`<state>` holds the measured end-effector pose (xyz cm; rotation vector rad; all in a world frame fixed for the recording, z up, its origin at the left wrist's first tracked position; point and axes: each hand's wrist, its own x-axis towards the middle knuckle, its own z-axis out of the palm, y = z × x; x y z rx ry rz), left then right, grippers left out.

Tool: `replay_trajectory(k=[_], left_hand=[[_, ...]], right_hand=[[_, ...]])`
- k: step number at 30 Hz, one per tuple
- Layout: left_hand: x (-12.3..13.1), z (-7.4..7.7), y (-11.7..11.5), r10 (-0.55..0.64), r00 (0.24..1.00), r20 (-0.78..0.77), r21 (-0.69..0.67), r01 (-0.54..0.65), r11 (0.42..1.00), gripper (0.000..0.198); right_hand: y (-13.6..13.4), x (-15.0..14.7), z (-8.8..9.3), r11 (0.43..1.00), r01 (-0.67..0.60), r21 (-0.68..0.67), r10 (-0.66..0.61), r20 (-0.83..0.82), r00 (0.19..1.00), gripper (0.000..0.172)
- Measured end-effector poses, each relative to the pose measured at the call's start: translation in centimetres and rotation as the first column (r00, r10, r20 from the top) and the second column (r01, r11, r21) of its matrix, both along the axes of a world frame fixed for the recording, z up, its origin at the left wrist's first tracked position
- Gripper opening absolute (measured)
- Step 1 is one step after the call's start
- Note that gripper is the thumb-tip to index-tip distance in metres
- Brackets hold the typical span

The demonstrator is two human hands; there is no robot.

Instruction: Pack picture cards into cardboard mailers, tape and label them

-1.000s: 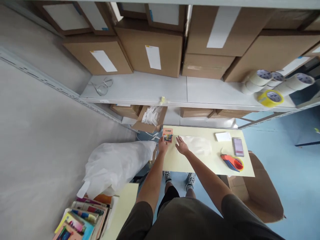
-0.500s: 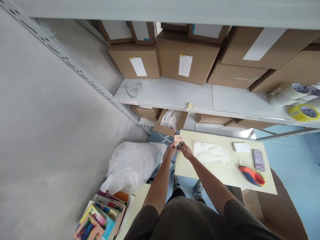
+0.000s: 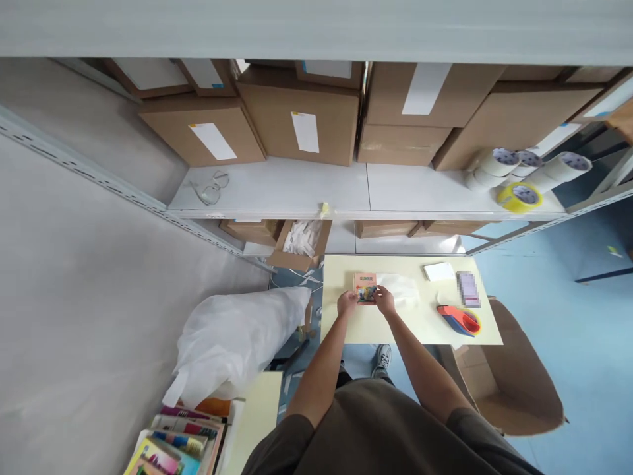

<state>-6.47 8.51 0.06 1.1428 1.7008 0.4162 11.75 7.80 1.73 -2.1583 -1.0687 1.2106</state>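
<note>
A small pink book (image 3: 366,289) with a coloured picture on its cover is held over the pale yellow table (image 3: 341,326). My left hand (image 3: 347,303) grips its lower left corner. On the lower right edge, my right hand (image 3: 384,301) is closed with the fingers on the cover. Just behind and to the right of the book lies a white plastic bag (image 3: 401,290), flat on the table and partly covered by my right hand.
Right on the table are a white stack of cards (image 3: 439,271) and a red and blue tape dispenser (image 3: 457,319). An open carton (image 3: 519,369) stands at right. At left are a big white sack (image 3: 237,336) and piled books (image 3: 173,445). Shelves hold cartons (image 3: 311,125) and tape rolls (image 3: 519,196).
My view has turned to the right. Both hands have carried the pink book from the table's left edge to above the table, beside the plastic bag.
</note>
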Motion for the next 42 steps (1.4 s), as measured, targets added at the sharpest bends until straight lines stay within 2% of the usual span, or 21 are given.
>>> replay_trajectory(k=[3,6,8,11,13,14,18,23,27,30,32,34,37,39,42], left_hand=[[0.4,-0.9,-0.8,-0.036,0.975,-0.220,-0.031,0.030,0.999,0.048],[0.7,-1.4,-1.2,-0.039,0.953,-0.300,-0.027,0.033,0.999,0.047],[1.2,-1.6,-1.2,-0.021,0.948,-0.317,-0.038,0.009,0.999,0.047],[2.2,-2.0,-0.8,0.031,0.948,-0.315,-0.049,-0.049,0.998,0.042],[2.8,-2.3,-0.4,0.070,0.953,-0.295,-0.045,-0.087,0.995,0.036],[3.0,-2.4,-0.2,0.086,0.955,-0.285,-0.048,-0.103,0.994,0.034],[3.3,-2.6,0.3,0.100,0.960,-0.263,-0.093,-0.128,0.987,0.028],[3.2,-1.2,0.2,0.103,0.968,-0.230,-0.113,-0.132,0.985,0.021],[4.4,0.7,-0.2,0.130,0.971,-0.200,-0.004,-0.133,0.991,0.015],[6.3,2.0,-0.5,0.110,0.985,-0.134,0.106,-0.097,0.990,0.010],[7.8,2.5,-0.8,0.043,0.991,-0.123,0.155,-0.024,0.988,0.010],[9.5,2.8,-1.1,-0.039,0.987,-0.157,0.186,0.068,0.980,0.010],[12.3,2.6,-1.4,-0.181,0.952,-0.246,0.199,0.233,0.952,0.014],[14.3,2.1,-1.7,-0.313,0.901,-0.300,0.181,0.376,0.909,0.023],[16.7,1.1,-2.5,-0.513,0.767,-0.385,0.122,0.593,0.796,0.039]], right_hand=[[-0.1,1.6,-0.6,0.996,-0.082,-0.032,0.084,0.082,0.993,0.069],[-0.6,2.4,-0.8,0.963,-0.270,0.014,0.265,0.157,0.952,0.061],[-1.0,2.3,-0.7,0.890,-0.456,0.021,0.445,0.175,0.878,0.060],[-1.5,1.6,-0.9,0.745,-0.655,-0.123,0.667,0.136,0.733,0.074],[-1.7,1.2,-1.2,0.670,-0.700,-0.247,0.736,0.104,0.668,0.083],[-1.9,1.0,-1.4,0.650,-0.706,-0.282,0.751,0.099,0.652,0.086],[-2.1,1.3,-2.1,0.644,-0.712,-0.280,0.756,0.092,0.648,0.087],[-1.8,1.7,-2.3,0.699,-0.686,-0.202,0.709,0.066,0.703,0.088],[-1.0,1.8,-1.9,0.852,-0.513,-0.103,0.507,-0.081,0.858,0.094],[-0.3,2.6,-1.2,0.925,-0.376,-0.044,0.360,-0.203,0.910,0.074],[0.0,3.6,-0.6,0.971,-0.238,0.025,0.237,-0.238,0.942,0.060],[0.1,5.0,-0.2,0.996,-0.032,0.078,0.052,-0.269,0.962,0.058],[-0.6,7.6,0.0,0.977,0.195,0.082,-0.167,-0.261,0.951,0.062],[-1.7,9.6,-0.2,0.962,0.264,0.074,-0.239,-0.246,0.939,0.062],[-3.6,12.1,-0.8,0.971,0.225,0.076,-0.204,-0.217,0.955,0.058]])
